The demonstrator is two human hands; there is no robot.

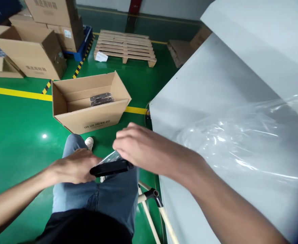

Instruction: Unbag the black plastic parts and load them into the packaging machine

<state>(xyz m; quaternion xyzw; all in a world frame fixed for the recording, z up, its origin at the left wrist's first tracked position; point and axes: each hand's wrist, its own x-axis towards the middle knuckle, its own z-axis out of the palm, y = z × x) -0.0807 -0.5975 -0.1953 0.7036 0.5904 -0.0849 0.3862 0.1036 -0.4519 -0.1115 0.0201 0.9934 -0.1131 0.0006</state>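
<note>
Over my lap, my left hand [79, 166] is closed round the left end of a long black part [110, 168]. Clear plastic film [112, 157] lies along the part's upper side. My right hand [128, 142] is closed in a pinch on the film, just above the part's right end; its fingertips are partly hidden. Beyond my knees stands an open cardboard box [93, 118] with several dark, plastic-wrapped pieces [101, 99] inside.
On the right, a pale grey table [189, 91] carries crumpled clear plastic [222, 139]. A tube frame [152, 194] stands beside my legs. Farther off are a wooden pallet [124, 47] and stacked cartons [37, 47] on the green floor.
</note>
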